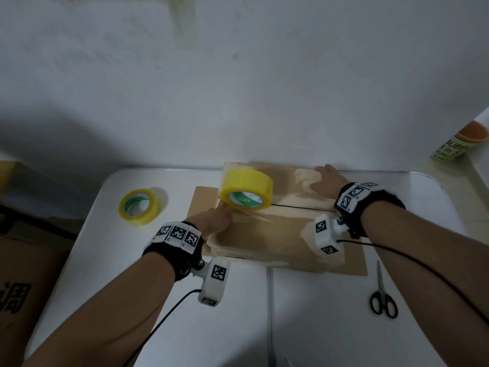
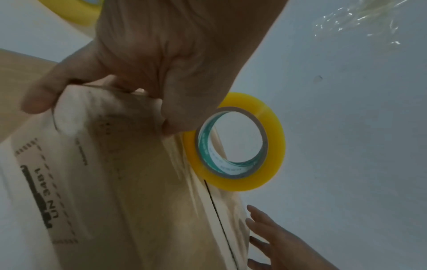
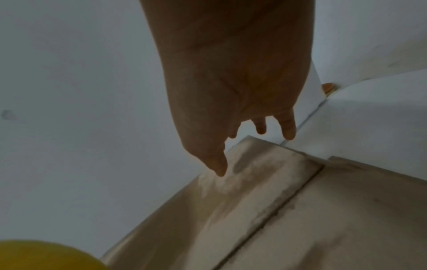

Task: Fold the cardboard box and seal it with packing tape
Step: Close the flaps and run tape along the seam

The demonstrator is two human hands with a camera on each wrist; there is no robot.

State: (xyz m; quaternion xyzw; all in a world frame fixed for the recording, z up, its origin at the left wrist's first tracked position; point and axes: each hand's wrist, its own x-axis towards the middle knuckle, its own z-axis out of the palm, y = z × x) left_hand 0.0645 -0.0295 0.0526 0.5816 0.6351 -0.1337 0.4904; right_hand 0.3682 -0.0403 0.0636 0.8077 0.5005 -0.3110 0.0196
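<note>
The cardboard box (image 1: pixel 277 234) lies on the white table with both top flaps folded down, a dark seam between them (image 2: pixel 217 219). A yellow tape roll (image 1: pixel 246 181) stands on edge on the box's left end, over the seam (image 2: pixel 231 180). My left hand (image 1: pixel 215 221) grips that left end, thumb (image 2: pixel 39 95) at the near side and fingers curled beside the roll; shiny tape runs under them. Flat on the far flap's right part lies my right hand (image 1: pixel 324 182), with straight fingers (image 3: pixel 289 127). A corner of the roll (image 3: pixel 34 255) shows in the right wrist view.
A second yellow tape roll (image 1: pixel 137 205) lies on the table left of the box. Scissors (image 1: pixel 382 295) lie at the right. A flat cardboard sheet (image 1: pixel 203 200) sits under the box. The wall stands right behind. Brown cartons (image 1: pixel 26 274) stand left, a bottle (image 1: pixel 460 144) far right.
</note>
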